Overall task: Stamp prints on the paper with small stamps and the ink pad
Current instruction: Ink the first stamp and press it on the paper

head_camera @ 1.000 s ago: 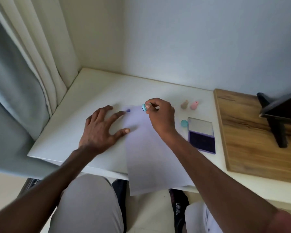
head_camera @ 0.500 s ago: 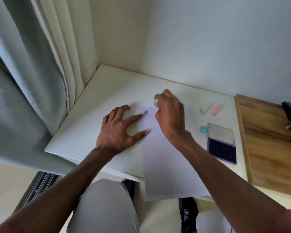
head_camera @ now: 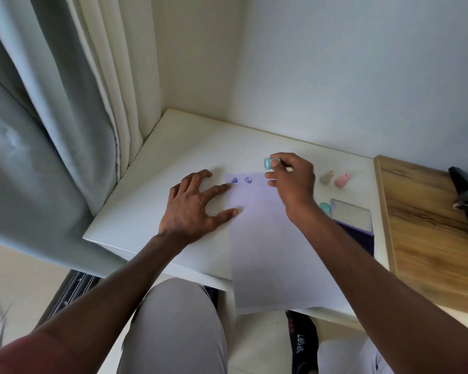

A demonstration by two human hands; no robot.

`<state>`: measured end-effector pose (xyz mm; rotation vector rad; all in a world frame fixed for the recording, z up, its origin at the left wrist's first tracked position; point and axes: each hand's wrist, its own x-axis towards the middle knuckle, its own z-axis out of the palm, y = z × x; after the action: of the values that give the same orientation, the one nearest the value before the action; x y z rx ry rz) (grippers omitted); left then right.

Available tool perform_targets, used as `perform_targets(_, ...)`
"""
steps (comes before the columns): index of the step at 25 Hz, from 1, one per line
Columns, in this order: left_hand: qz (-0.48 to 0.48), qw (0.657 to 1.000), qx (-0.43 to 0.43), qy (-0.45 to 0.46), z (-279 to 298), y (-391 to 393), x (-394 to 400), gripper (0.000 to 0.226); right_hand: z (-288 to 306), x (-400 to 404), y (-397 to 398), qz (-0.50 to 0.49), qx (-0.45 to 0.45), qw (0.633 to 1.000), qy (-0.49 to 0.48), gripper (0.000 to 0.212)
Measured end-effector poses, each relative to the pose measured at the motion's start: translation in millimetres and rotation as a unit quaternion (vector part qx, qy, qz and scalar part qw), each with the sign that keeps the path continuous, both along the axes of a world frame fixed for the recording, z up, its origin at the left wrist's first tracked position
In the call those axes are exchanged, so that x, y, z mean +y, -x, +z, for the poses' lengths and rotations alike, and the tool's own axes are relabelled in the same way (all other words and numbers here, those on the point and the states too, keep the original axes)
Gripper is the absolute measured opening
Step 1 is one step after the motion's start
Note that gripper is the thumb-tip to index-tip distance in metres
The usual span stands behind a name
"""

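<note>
White desk top runs from the grey curtain at left to a wood-grain board at right. A pale lilac paper sheet lies lengthwise mid-desk; its near end overhangs the desk edge above the lap.

Left hand lies flat and spread on the desk, index tip and thumb tip pressing the paper's left margin. It holds nothing; it only pins the sheet.

Right hand is raised over the paper's far right corner, pinching a small teal round stamp between thumb and fingertips, its face turned leftward and clear of the sheet.

Purple ink pad with its clear lid open sits right of the paper, partly hidden by the right forearm. A teal cap lies just beside its far-left corner. Further back stand a beige stamp and a pink stamp, close together.

Two prints are on the paper's far edge: a solid purple heart at left and a ringed round mark just right of it.

Risks, as judged:
- The overhanging sheet could pivot or slide if the left hand lifts, skewing the row.
- The left index tip lies very near the heart; wet ink could smear.
- The right forearm passes above the open pad and could pick up ink.
- A tilted stamp would give a partial print.

Legible writing: "SPORT" on the black footwear below the desk. Content of the round mark is too small to read.
</note>
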<state>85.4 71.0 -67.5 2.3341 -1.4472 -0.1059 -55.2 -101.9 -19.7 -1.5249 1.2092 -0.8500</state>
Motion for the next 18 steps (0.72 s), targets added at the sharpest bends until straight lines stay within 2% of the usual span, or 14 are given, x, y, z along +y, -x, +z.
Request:
perform_targets(2, 0.002, 1.0, 0.001, 0.002, 0, -1, 0, 0.069, 14, 3, 19, -0.02, -0.073, 0.985, -0.155, 0.014)
perform_targets(5, -0.006, 1.0, 0.006, 0.009, 1, 1, 1, 0.069, 32, 13, 50, 0.008, -0.086, 0.968, -0.236, 0.015)
perform_targets(9, 0.011, 0.996, 0.079, 0.046, 7, 2, -1, 0.062, 43, 17, 103, 0.005, -0.119, 0.96, -0.254, 0.02)
perform_targets(13, 0.073, 0.978, 0.19, 0.041, 47, 18, -32, 0.044, 53, 7, 155, -0.023, -0.13, 0.961, -0.242, 0.025)
perform_targets(18, -0.004, 0.981, 0.19, 0.032, 68, 119, -83, 0.022, 57, -23, 202, -0.091, -0.097, 0.969, -0.207, 0.023)
